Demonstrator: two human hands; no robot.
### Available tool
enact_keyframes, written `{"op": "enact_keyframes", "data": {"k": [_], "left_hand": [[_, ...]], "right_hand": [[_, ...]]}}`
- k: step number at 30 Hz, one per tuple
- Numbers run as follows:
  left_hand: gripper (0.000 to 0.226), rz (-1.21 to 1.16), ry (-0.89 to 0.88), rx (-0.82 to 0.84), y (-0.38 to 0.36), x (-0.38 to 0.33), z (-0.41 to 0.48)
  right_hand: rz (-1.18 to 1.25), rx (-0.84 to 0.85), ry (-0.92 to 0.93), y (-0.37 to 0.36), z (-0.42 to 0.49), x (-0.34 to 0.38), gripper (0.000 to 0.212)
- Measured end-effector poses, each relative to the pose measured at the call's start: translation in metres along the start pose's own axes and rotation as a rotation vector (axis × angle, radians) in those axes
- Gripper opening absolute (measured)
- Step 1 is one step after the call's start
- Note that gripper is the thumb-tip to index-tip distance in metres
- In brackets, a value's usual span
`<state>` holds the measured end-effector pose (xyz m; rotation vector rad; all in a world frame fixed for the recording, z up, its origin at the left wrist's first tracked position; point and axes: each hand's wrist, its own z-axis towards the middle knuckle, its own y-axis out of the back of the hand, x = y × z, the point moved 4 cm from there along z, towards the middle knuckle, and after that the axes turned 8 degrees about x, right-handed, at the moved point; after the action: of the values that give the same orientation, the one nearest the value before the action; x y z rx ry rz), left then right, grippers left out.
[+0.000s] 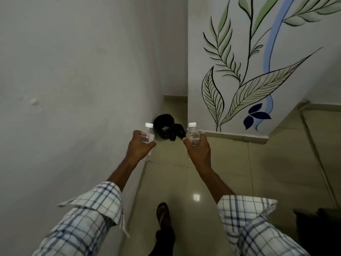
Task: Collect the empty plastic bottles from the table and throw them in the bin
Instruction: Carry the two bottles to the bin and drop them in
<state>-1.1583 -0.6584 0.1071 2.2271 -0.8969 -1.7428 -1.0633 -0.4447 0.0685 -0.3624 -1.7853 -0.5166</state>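
My left hand point(139, 145) is closed around a clear plastic bottle point(148, 133) with a white cap, held upright. My right hand point(198, 149) grips a second clear bottle point(192, 133), also white-capped and upright. Both hands are stretched out in front of me at about the same height. Between and beyond them a black bin point(164, 127) with a dark liner stands on the floor, in the corner by the left wall. Something pale lies inside it. The bottles' lower parts are hidden by my fingers.
A plain grey wall point(73, 89) runs close on my left. A pillar painted with leaves point(239, 80) juts out on the right, just past the bin. Glossy beige floor tiles point(239, 172) lie ahead. My sandalled foot point(163, 215) is below; a dark object point(317, 228) sits bottom right.
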Motion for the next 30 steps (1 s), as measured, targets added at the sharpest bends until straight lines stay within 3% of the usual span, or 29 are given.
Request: {"op": "enact_keyframes", "data": {"k": [13, 19, 24, 30], "left_hand": [[0.049, 0.048, 0.133, 0.115, 0.000, 0.030, 0.354], [0.051, 0.119, 0.109, 0.063, -0.020, 0.061, 0.491], [0.061, 0.132, 0.146, 0.107, -0.066, 0.138, 0.603], [0.065, 0.107, 0.212, 0.139, -0.130, 0.259, 0.733]], "right_hand": [[0.027, 0.022, -0.105, -0.146, 0.306, -0.024, 0.048], [-0.059, 0.076, -0.129, -0.192, 0.431, -0.063, 0.049], [-0.144, 0.134, -0.189, -0.240, 0.533, -0.147, 0.039], [-0.181, 0.145, -0.244, -0.304, 0.639, -0.292, 0.049]]}}
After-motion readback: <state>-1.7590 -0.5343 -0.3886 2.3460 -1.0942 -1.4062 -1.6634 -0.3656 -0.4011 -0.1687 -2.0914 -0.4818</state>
